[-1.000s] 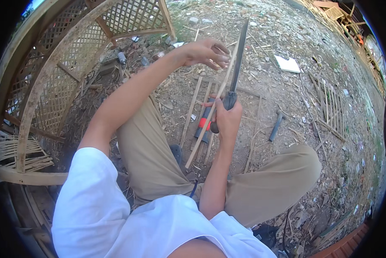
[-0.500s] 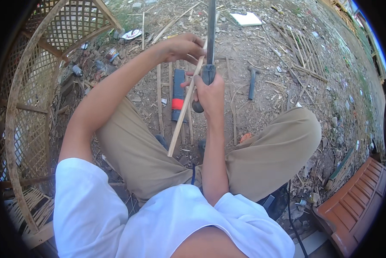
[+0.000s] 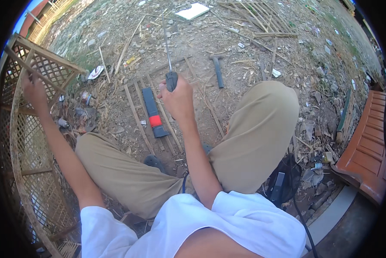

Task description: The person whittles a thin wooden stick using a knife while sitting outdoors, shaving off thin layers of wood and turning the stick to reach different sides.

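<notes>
Gripping the long knife by its handle in my right hand, blade up over loose bamboo strips, left hand clutching the woven lattice panel, weave looks mostly done.

Bright daylight, soft shadows; sharp centre, fisheye-bent, dark rim

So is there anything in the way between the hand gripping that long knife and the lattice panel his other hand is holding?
Nothing visible blocks it. The right hand holds the knife upright over open, littered ground; the left hand grips the lattice panel, apart to the left.
</notes>
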The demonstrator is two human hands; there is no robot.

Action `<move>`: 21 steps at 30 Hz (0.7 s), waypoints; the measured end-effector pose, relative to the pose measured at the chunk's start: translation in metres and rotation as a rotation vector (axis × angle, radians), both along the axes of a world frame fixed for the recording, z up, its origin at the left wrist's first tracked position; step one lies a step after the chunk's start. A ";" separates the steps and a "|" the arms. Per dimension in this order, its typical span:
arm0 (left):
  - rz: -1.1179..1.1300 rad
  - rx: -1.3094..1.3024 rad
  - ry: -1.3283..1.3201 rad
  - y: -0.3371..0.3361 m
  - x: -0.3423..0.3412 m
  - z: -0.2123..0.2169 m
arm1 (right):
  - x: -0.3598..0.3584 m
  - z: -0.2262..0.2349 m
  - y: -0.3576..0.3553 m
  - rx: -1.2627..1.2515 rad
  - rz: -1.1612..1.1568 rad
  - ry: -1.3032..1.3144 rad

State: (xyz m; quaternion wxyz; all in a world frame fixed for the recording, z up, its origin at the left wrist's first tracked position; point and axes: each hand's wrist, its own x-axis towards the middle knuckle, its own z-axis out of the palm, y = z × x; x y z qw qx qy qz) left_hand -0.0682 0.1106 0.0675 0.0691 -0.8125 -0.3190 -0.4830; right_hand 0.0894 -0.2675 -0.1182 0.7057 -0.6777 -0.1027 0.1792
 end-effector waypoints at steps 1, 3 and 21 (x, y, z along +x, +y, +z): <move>0.018 -0.098 -0.010 0.001 -0.026 -0.001 | 0.000 -0.005 0.005 0.014 -0.038 0.006; 0.103 -0.068 0.099 0.005 -0.082 -0.038 | 0.001 -0.021 0.013 0.007 -0.016 -0.050; 0.067 -0.955 0.575 -0.094 -0.241 -0.275 | -0.002 0.003 0.004 0.120 -0.015 -0.060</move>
